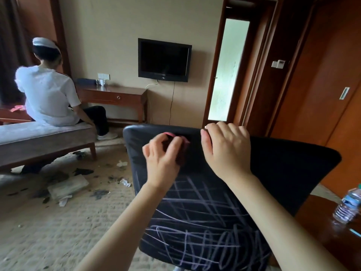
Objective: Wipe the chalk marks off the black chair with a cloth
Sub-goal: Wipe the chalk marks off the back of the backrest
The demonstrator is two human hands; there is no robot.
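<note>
Chalk marks [205,222] cover the near part of the black chair [283,163] as pale, crossing scribbles on its dark fabric. We note that they lie below both hands, towards the camera, and that neither hand touches them.

We record the left hand [162,155] with its fingers [172,145] curled round a pink cloth [184,142], holding it bunched against the chair's upper part, just under the far edge. The fabric to the left of the cloth looks hazy grey, with no distinct lines.

We record the right hand [226,147] just beside the cloth, to its right. Its fingers are hooked over the chair's far edge and its thumb lies on the facing side, so it grips the chair. The two hands are close but apart.

To the right, a plastic water bottle [347,206] stands on a round wooden counter [322,231]. On the left, a person in a white top [46,94] sits on a grey bench [39,137], facing away. Scraps of litter [68,186] lie on the carpet [58,231] between the bench and the chair. A dark television [164,59] hangs on the far wall.
</note>
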